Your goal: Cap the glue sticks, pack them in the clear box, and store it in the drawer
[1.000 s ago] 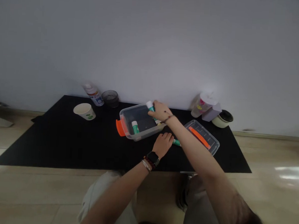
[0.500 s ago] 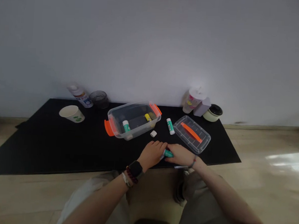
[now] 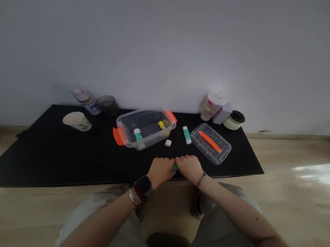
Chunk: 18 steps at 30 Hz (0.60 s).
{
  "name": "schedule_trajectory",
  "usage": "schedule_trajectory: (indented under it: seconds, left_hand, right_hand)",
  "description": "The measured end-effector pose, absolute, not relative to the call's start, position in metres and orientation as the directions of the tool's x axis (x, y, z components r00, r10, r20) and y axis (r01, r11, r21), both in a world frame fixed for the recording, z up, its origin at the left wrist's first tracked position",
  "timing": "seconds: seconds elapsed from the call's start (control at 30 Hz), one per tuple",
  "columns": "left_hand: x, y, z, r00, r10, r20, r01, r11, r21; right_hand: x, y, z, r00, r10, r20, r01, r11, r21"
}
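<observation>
A green glue stick (image 3: 175,168) is gripped between the closed, curled fingers of the left hand (image 3: 160,171) and right hand (image 3: 189,168), mostly hidden, with only a green sliver shown; a white cap (image 3: 168,143) is left lying just beside a clear plastic box (image 3: 149,142)

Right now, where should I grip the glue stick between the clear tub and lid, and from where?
Pinch the glue stick around its green-labelled middle from above: it seems to lie flat on the black mat, the tub and lid flanking it.
</observation>
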<state>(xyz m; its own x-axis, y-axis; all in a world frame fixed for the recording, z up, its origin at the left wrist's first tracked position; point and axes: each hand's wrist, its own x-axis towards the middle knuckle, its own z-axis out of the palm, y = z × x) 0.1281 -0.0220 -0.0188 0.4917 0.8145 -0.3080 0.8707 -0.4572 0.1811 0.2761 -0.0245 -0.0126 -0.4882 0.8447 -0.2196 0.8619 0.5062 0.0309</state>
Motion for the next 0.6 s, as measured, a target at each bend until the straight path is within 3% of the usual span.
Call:
schedule_trajectory:
  seconds: [0.17, 0.27, 0.37, 0.43, 0.5, 0.6]
  left_hand:
    - [0.124, -0.018, -0.004, 0.431, 0.84, -0.33, 0.902, -0.389, 0.188]
    - [0.12, -0.009, 0.001, 0.407, 0.804, -0.434, 0.905, -0.289, 0.312]
    - [0.113, 0.003, 0.0, 0.543, 0.539, -0.644, 0.776, -0.028, 0.63]
    - [0.11, 0.008, -0.003, 0.684, 0.355, -0.637, 0.609, 0.203, 0.767]
    - [0.11, 0.009, -0.006, 0.763, 0.278, -0.584, 0.473, 0.376, 0.797]
    - [0.111, 0.007, -0.01, 0.79, 0.263, -0.554, 0.386, 0.488, 0.783]
  right_hand:
    - [0.282, -0.018, -0.016, -0.584, 0.808, -0.084, 0.808, 0.588, 0.043]
    - [0.284, -0.016, -0.017, -0.653, 0.757, 0.011, 0.756, 0.651, 0.072]
    - [0.286, -0.013, -0.018, -0.712, 0.691, 0.126, 0.702, 0.703, 0.112]
    - [0.29, -0.011, -0.017, -0.735, 0.648, 0.199, 0.675, 0.726, 0.131]
    - [0.295, -0.008, -0.016, -0.746, 0.62, 0.243, 0.658, 0.743, 0.127]
    - [0.302, -0.005, -0.014, -0.753, 0.609, 0.25, 0.648, 0.751, 0.122]
